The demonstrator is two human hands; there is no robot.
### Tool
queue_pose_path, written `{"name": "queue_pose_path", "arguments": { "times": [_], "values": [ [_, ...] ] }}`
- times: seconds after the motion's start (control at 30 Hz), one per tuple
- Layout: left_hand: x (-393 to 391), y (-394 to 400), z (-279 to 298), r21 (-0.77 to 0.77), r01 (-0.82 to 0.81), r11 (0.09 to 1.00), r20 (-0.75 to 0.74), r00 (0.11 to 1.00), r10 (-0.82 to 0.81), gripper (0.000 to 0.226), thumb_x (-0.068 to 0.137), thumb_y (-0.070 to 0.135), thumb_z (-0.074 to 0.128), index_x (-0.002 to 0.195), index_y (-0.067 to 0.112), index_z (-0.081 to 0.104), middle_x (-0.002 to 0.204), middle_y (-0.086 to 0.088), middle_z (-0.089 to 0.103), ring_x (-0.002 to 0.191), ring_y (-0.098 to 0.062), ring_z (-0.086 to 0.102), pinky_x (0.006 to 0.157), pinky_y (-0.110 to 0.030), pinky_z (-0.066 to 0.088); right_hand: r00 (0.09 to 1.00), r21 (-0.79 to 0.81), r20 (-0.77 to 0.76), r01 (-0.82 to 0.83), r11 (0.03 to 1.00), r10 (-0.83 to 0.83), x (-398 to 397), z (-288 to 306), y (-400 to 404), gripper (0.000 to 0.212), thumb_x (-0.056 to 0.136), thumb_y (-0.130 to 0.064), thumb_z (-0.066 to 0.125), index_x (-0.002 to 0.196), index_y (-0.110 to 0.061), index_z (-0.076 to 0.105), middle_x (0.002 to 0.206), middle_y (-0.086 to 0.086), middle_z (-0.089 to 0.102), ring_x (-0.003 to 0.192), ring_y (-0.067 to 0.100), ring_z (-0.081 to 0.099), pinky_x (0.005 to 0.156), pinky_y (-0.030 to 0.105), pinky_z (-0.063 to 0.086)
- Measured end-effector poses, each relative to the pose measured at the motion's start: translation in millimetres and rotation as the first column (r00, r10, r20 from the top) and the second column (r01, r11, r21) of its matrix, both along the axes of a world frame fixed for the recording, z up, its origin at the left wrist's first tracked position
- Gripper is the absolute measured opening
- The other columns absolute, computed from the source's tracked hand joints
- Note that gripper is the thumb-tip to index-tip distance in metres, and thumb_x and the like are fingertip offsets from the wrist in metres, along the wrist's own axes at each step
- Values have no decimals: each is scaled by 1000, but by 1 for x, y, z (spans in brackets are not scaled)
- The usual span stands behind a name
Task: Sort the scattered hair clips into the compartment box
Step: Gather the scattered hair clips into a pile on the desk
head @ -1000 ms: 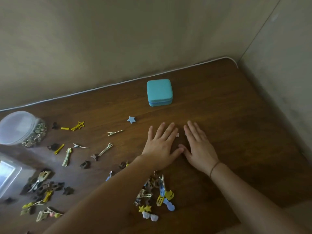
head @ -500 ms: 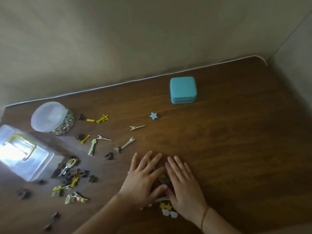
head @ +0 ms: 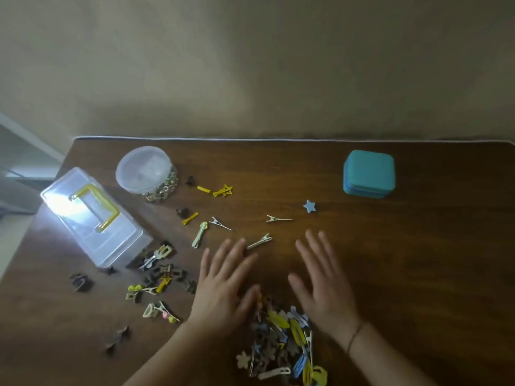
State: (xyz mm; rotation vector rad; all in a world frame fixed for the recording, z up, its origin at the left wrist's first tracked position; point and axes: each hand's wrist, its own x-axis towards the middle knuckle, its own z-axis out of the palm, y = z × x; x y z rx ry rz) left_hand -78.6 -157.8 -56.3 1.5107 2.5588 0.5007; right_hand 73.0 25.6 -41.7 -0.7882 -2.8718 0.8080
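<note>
A: What carries it all?
B: A dark brown wooden worktop (head: 418, 274) pushed against a plain beige wall (head: 250, 65), seen from the head camera.

A: And the hands?
B: Both lie flat near the front edge, fingers straight and spread, holding nothing. The left hand (head: 223, 285) and the right hand (head: 323, 285) sit on either side of a heaped pile of mixed yellow, blue and brown hair clips (head: 281, 344) at the front edge. Whether the palms touch the pile I cannot tell.

A: Other clips?
B: Scattered toward the left half: a silver metal alligator clip (head: 259, 241) just beyond the left fingertips, a small blue star clip (head: 309, 206) further back, and a yellow star clip (head: 223, 190) near a round clear plastic tub with a lid (head: 143, 169) by the back edge.

A: The box?
B: A clear rectangular plastic box with a yellow handle (head: 92, 215), lid closed, stands toward the left edge. A closed teal square case (head: 369, 174) sits near the back edge on the right.
</note>
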Motion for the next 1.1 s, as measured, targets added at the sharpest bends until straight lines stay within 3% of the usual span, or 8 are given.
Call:
{"name": "queue_pose_path", "arguments": {
  "times": [0.13,0.27,0.37,0.5,0.67,0.77,1.0,1.1],
  "values": [
    [-38,27,1,-118,-312,943,-52,950,308,70,92,68,33,155,36,29,169,2,6,156,-27,-4,121,-57,-5,995,92,94,-42,995,34,-68,8,68,66,94,-61,23,152,-30,19,163,-6,0,148,14,-12,121,43,8],
    [-69,41,-2,-193,-423,885,8,902,433,79,87,76,22,157,39,18,170,3,-5,155,-28,-9,121,-59,-5,956,35,226,-200,979,187,-106,0,82,69,94,-62,29,154,-32,11,162,-10,-7,147,11,-15,120,41,4],
    [-76,40,-7,-232,-344,910,64,928,367,83,85,77,16,157,36,23,169,6,5,156,-24,-4,122,-57,-1,899,69,196,-411,909,392,-113,-7,67,70,92,-63,26,153,-32,15,163,-8,-2,148,11,-12,122,39,3],
    [-65,32,-5,-143,-205,968,153,962,226,84,88,74,19,156,26,32,167,5,17,155,-15,1,125,-46,0,794,96,180,-602,793,581,-105,-11,48,70,92,-64,24,152,-28,23,162,-8,7,149,11,-7,121,35,1],
    [-30,18,2,3,-62,998,375,925,57,81,95,63,37,158,15,23,163,-2,29,152,-7,15,126,-33,6,695,6,140,-713,701,706,-70,-9,32,67,96,-60,30,152,-23,25,160,-7,17,148,4,-2,120,28,0],
    [-9,3,7,24,-12,1000,443,897,0,81,97,64,37,159,16,19,164,2,27,152,-4,14,126,-31,8,684,-65,96,-721,690,723,-43,-10,24,63,98,-59,33,151,-25,25,159,-9,19,147,2,-1,121,36,7],
    [6,-29,3,89,169,982,419,887,-191,66,100,58,46,155,24,33,165,8,26,152,-6,19,123,-32,18,642,-126,-90,-765,631,761,-28,-10,18,54,97,-46,53,144,-22,44,156,-6,32,146,12,24,113,38,29],
    [-10,-31,5,155,93,983,311,940,-138,59,100,57,44,149,24,44,163,6,32,147,-12,33,118,-36,29,637,-42,-183,-766,642,749,-64,-3,26,47,93,-41,58,135,-20,54,152,-4,41,143,18,32,110,44,35]
  ]
}}
